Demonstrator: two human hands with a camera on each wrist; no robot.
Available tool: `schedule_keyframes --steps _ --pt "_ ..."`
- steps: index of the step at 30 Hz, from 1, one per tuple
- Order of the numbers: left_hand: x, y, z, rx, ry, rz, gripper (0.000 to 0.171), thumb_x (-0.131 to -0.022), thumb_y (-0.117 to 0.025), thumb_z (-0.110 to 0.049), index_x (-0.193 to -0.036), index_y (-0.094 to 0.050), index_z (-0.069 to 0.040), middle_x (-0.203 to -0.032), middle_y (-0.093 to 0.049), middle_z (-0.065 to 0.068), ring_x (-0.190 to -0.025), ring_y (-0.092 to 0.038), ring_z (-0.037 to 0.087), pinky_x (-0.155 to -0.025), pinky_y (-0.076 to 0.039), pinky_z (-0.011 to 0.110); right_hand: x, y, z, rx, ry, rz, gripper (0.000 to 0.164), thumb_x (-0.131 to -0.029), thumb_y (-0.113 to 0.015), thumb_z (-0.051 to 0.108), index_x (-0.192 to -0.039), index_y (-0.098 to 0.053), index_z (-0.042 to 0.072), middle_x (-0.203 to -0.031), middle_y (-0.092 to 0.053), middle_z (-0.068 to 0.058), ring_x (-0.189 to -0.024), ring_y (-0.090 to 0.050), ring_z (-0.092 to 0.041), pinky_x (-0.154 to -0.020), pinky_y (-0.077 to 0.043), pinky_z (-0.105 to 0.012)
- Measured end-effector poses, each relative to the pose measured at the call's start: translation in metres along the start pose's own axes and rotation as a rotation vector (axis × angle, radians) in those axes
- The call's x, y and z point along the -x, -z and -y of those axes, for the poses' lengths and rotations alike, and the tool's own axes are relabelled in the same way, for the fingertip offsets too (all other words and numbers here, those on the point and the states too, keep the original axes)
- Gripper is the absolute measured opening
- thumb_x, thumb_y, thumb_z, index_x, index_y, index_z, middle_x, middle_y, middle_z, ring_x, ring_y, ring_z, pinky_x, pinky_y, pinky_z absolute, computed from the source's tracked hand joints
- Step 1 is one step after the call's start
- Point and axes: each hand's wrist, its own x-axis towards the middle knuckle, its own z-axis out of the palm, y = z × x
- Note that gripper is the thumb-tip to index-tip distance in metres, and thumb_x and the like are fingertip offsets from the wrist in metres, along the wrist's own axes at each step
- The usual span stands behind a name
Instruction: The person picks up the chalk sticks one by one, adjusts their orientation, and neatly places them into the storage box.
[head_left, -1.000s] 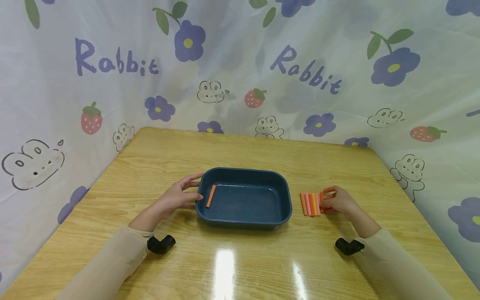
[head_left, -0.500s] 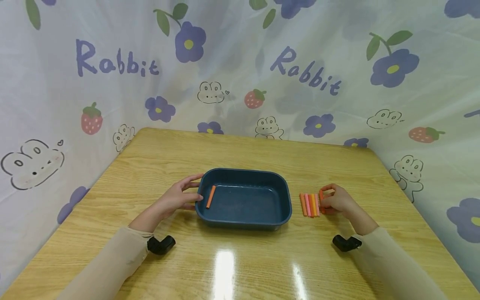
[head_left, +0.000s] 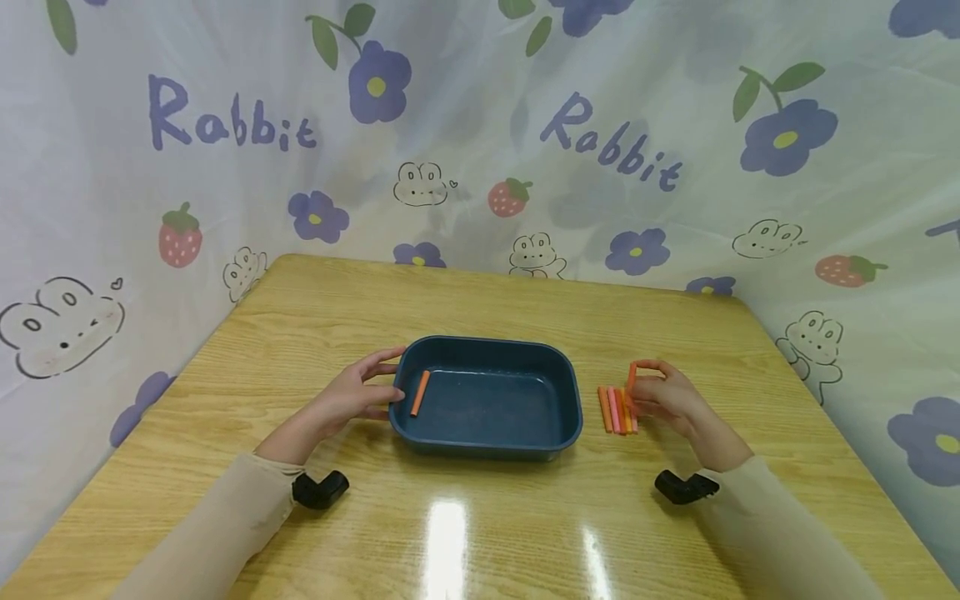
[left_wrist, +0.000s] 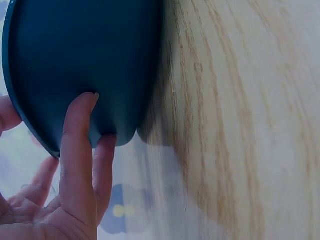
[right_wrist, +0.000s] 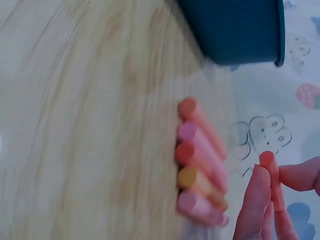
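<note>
The far side and both sides are hung with a white cloth (head_left: 480,100), on which "Rabbit" can be read twice in purple, once at left and once at right, among printed flowers, strawberries and rabbit faces. A wood-grained table (head_left: 337,300) is set before it. Beige sleeves (head_left: 217,525) are seen entering from the near left and near right. Near the table's middle, a dark blue tray (head_left: 487,412) is touched at its left end by the left hand (head_left: 341,400), whose fingers are spread against wall and rim. At right, a stick is pinched upright by the right hand (head_left: 671,396) between thumb and finger; how its other fingers are curled cannot be told. A black fitting (head_left: 321,490) is worn at each wrist. To the tray's right, five sticks (right_wrist: 202,165) are laid side by side: orange, pink, red, yellow and pink from the left. The pinched red-orange stick (right_wrist: 271,177) is held near the row's right end. One orange stick (head_left: 420,393) is laid inside the tray, at left.
</note>
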Motion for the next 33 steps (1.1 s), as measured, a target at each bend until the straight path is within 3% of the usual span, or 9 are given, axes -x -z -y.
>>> schedule_keyframes --steps 4,11,18,24,33 --pt "0.000 0.000 0.000 0.000 0.001 0.000 0.074 -0.085 -0.064 -0.006 -0.148 -0.026 -0.013 -0.142 -0.028 0.026 -0.108 -0.054 0.039 -0.076 -0.054 0.044 0.001 -0.007 0.007 -0.033 0.003 0.014 0.064 -0.093 -0.052 0.005 -0.144 -0.014 -0.004 -0.128 -0.036 -0.027 -0.083 -0.061 -0.013 -0.077 -0.053 -0.030" --pt "0.001 -0.001 -0.002 0.004 0.004 -0.003 0.073 -0.086 -0.063 -0.005 -0.148 -0.025 -0.013 -0.142 -0.028 0.026 -0.108 -0.055 0.039 -0.075 -0.054 0.044 -0.001 -0.019 0.018 -0.128 0.005 0.046 0.061 -0.092 -0.051 0.002 -0.143 -0.017 -0.002 -0.113 -0.047 -0.018 -0.081 -0.062 -0.015 -0.077 -0.053 -0.029" --pt "0.001 -0.002 -0.001 0.005 -0.003 -0.001 0.075 -0.085 -0.065 -0.007 -0.148 -0.025 -0.012 -0.142 -0.029 0.026 -0.106 -0.056 0.038 -0.075 -0.054 0.044 -0.004 -0.032 0.028 -0.226 -0.014 0.071 0.060 -0.093 -0.050 0.002 -0.144 -0.019 0.002 -0.112 -0.046 -0.012 -0.083 -0.060 -0.015 -0.080 -0.052 -0.030" --pt "0.001 -0.001 -0.001 0.010 -0.011 0.004 0.074 -0.085 -0.064 -0.006 -0.148 -0.025 -0.010 -0.141 -0.029 0.027 -0.105 -0.057 0.038 -0.075 -0.054 0.044 -0.006 -0.044 0.036 -0.255 -0.008 0.083 0.062 -0.092 -0.051 -0.001 -0.144 -0.018 0.001 -0.096 -0.055 -0.006 -0.079 -0.061 -0.014 -0.077 -0.053 -0.029" --pt "0.002 -0.003 -0.004 0.005 -0.003 -0.003 0.072 -0.086 -0.061 -0.003 -0.148 -0.025 -0.010 -0.141 -0.029 0.027 -0.106 -0.055 0.039 -0.076 -0.054 0.044 -0.009 -0.056 0.045 -0.264 -0.005 0.102 0.062 -0.093 -0.051 -0.001 -0.145 -0.017 0.001 -0.094 -0.057 -0.007 -0.078 -0.062 -0.015 -0.078 -0.053 -0.030"
